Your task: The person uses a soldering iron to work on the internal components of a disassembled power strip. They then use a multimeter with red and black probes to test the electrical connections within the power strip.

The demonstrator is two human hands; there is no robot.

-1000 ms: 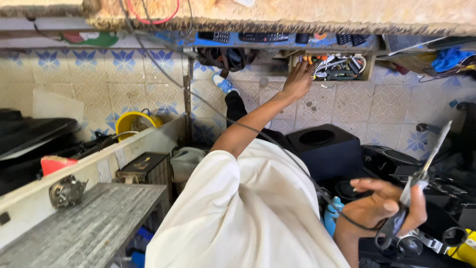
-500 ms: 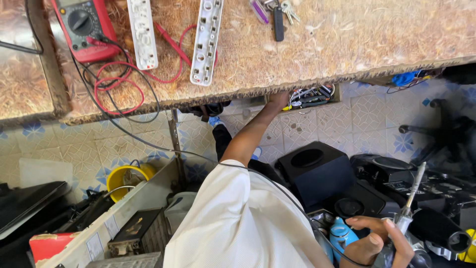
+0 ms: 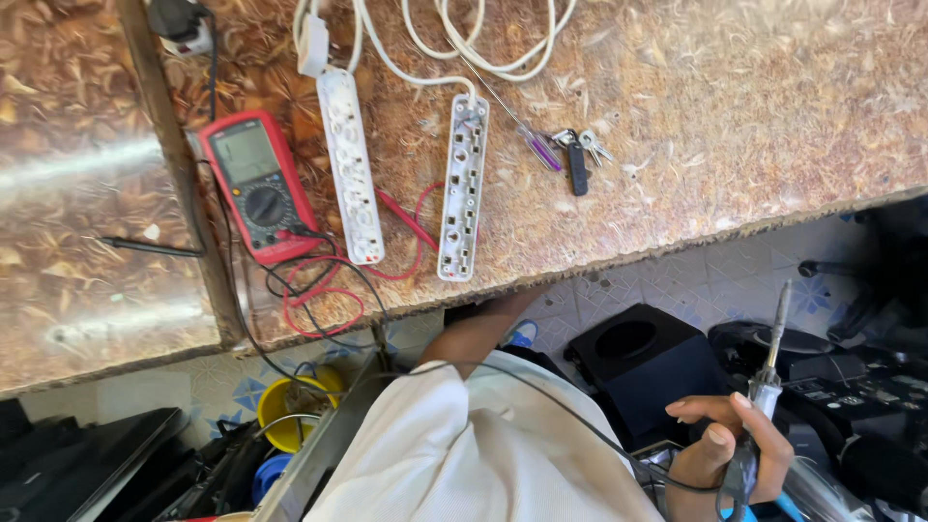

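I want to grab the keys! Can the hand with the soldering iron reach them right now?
Probably not easily. The right hand is wrapped around the soldering iron, low beside the benchtop. The keys lie uncovered on top, but that hand isn't free.

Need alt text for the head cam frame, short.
A person's right hand holds a soldering iron upright below the edge of a speckled workbench, while the left arm reaches under the bench, its hand hidden. On the bench lie a red multimeter, two white power strips, a screwdriver and keys.
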